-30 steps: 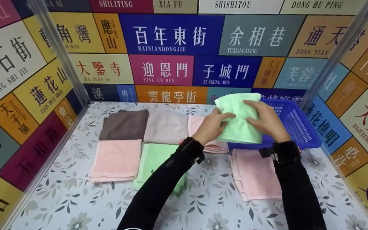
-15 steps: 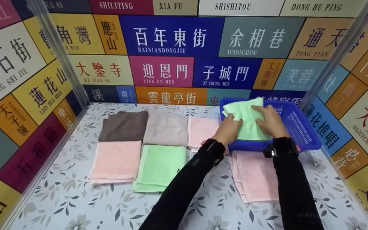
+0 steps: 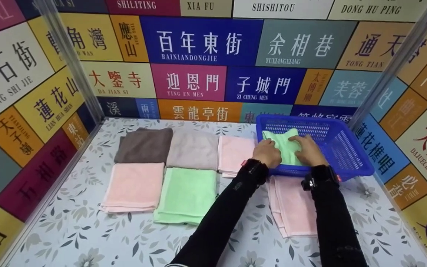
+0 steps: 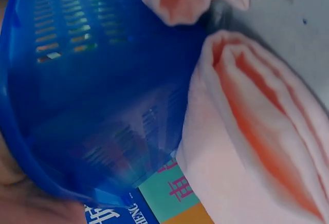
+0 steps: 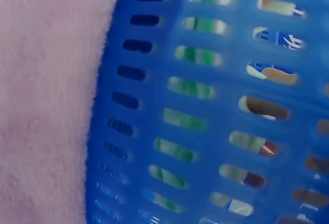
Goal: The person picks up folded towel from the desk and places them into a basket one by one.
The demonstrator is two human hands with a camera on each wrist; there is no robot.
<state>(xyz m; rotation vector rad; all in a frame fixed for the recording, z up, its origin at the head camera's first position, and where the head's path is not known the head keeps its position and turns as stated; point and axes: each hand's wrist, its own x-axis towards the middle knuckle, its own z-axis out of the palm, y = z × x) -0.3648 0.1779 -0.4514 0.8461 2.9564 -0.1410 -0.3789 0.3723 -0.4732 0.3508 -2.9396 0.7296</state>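
Towel in hand: a pale green folded terry towel (image 3: 285, 148), lying low inside a blue perforated plastic basket (image 3: 343, 148) at the back right of the desk (image 3: 87, 237).

How it will handle: judged from its look, light, soft and limp — it will sag wherever it is not supported, it is not slippery, and nothing about it is fragile. Best taken at the two near corners or along a folded edge, so the fold stays together.

Left hand (image 3: 267, 152): inside the basket on the towel's left part, fingers bent down onto the cloth. Its grip is on the towel, though whether it pinches an edge or only presses cannot be told for certain.

Right hand (image 3: 307, 150): just beside the left, on the towel's right part, fingers curled over the cloth in the same way — a closed hold, not a released one.

Wrist views: the left one shows only the basket's blue wall (image 4: 77, 106) with pink cloth (image 4: 257, 147) touching it; the right one shows green through the basket's slots (image 5: 205, 106). Neither shows the fingers.

Around the basket: a pink folded towel (image 3: 295, 204) on the desk in front of it, another pink one (image 3: 234, 152) touching its left side.

Further left: a grey towel (image 3: 192, 150), a brown towel (image 3: 145, 145), a third pink towel (image 3: 133, 186) and a second green towel (image 3: 185, 194), laid flat in two rows.
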